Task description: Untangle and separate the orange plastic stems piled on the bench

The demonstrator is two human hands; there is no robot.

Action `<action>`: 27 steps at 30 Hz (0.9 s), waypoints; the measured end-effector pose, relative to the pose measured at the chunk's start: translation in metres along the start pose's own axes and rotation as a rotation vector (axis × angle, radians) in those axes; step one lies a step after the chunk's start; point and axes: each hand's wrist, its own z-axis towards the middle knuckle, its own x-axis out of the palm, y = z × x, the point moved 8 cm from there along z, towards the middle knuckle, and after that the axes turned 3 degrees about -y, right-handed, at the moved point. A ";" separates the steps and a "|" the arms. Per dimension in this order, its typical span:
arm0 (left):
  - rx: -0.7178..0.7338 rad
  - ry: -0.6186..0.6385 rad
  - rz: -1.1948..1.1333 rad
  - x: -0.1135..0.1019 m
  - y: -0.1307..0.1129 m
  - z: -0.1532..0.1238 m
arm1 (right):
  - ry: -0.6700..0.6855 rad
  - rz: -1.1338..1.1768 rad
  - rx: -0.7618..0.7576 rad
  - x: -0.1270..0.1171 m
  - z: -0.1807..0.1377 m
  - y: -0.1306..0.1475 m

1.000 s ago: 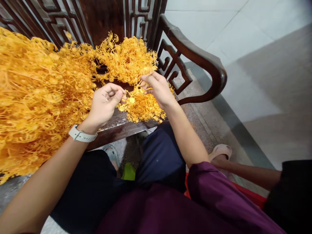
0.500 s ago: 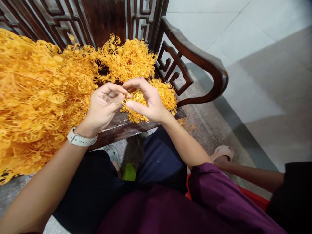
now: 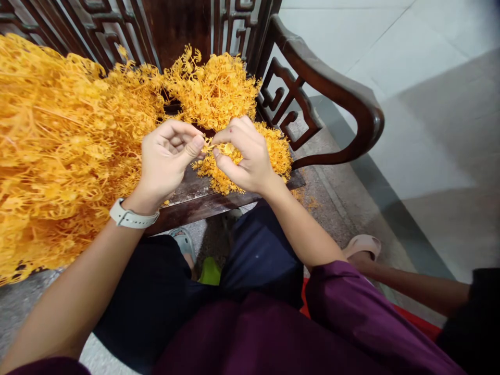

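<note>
I see my left hand (image 3: 166, 159) and my right hand (image 3: 246, 156) meeting over the front edge of the dark wooden bench (image 3: 195, 200), fingertips nearly touching. Both are pinched together on one small orange sprig (image 3: 219, 148), a thin plastic-looking piece held between thumb and forefinger on each side. A pale wristwatch (image 3: 133, 217) sits on my left wrist.

Just beyond the sprig, at 12 o'clock from my hands, lies a small orange cluster (image 3: 214, 88) on the seat; another low heap (image 3: 279, 153) sits right behind my right hand at 2 o'clock. At 9 o'clock a big orange pile (image 3: 58, 151) covers most of the seat and reaches my left hand.

The carved armrest (image 3: 332, 88) curves away at 2 o'clock. At 4 o'clock, low on the floor, another person's bare arm (image 3: 414, 289) stretches toward a pink slipper (image 3: 361, 242).
</note>
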 end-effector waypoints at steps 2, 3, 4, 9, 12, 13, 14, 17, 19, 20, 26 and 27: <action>0.006 0.035 0.032 0.003 -0.003 -0.001 | -0.005 0.011 0.014 -0.001 0.000 0.001; 0.006 0.059 0.042 0.006 -0.004 -0.002 | -0.012 0.020 0.021 -0.001 0.000 0.001; 0.004 0.079 0.048 0.007 -0.005 -0.003 | -0.017 0.030 0.028 -0.002 0.000 0.001; -0.016 0.111 0.075 0.008 -0.011 -0.004 | 0.038 0.034 0.020 -0.001 -0.001 -0.003; 0.003 0.119 0.089 0.005 -0.016 -0.002 | 0.078 -0.010 -0.014 -0.001 -0.001 -0.006; 0.018 0.117 0.091 0.004 -0.018 -0.001 | 0.081 -0.027 -0.027 -0.001 0.000 -0.006; 0.033 0.117 0.091 0.002 -0.020 0.000 | 0.082 -0.042 -0.037 -0.002 0.000 -0.006; 0.020 0.172 0.089 0.003 -0.021 0.000 | 0.075 -0.053 -0.040 -0.006 0.000 -0.007; -0.031 0.208 0.089 0.005 -0.020 -0.001 | 0.073 -0.029 -0.023 -0.008 0.000 -0.008; -0.053 0.212 0.088 0.006 -0.019 -0.002 | 0.071 -0.018 -0.016 -0.008 0.000 -0.008; 0.016 0.168 0.044 0.011 -0.022 -0.005 | 0.080 -0.136 -0.062 -0.006 -0.002 -0.003; 0.043 0.167 0.033 0.012 -0.021 -0.005 | 0.097 -0.168 -0.080 -0.003 -0.002 -0.001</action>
